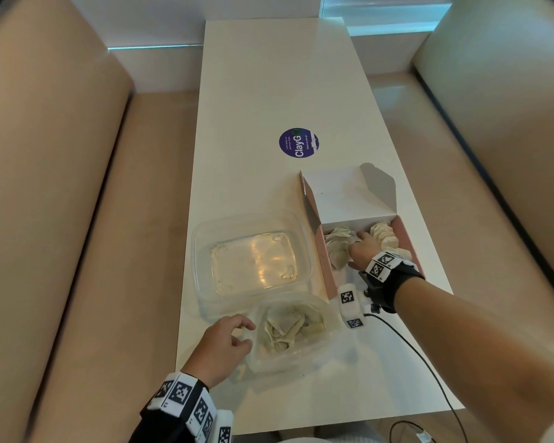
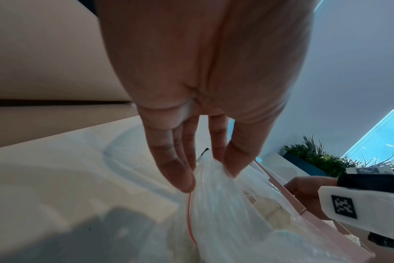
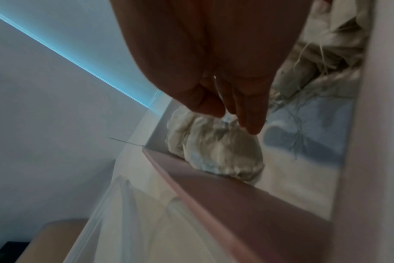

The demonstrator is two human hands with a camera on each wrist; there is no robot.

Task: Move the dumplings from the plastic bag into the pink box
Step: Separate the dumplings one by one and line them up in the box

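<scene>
The pink box [image 1: 325, 263] stands open at the right of the table, its white lid tipped back. Pale dumplings lie inside, one on the left [image 1: 338, 247] and another on the right [image 1: 384, 235]. My right hand [image 1: 357, 244] reaches into the box; in the right wrist view its thumb and fingertips [image 3: 252, 128] pinch the top of the left dumpling [image 3: 220, 147], which sits against the pink wall [image 3: 236, 192]. A clear plastic bag [image 1: 301, 356] holding several dumplings [image 1: 285, 327] lies near the front edge. My left hand [image 2: 209, 170] pinches the bag's rim [image 2: 214, 204].
An empty clear plastic container [image 1: 202, 251] sits left of the box. A round purple sticker [image 1: 298, 143] is on the white table [image 1: 269, 91] farther back. A black cable [image 1: 413, 346] trails from my right wrist. Beige benches [image 1: 61, 219] flank the table.
</scene>
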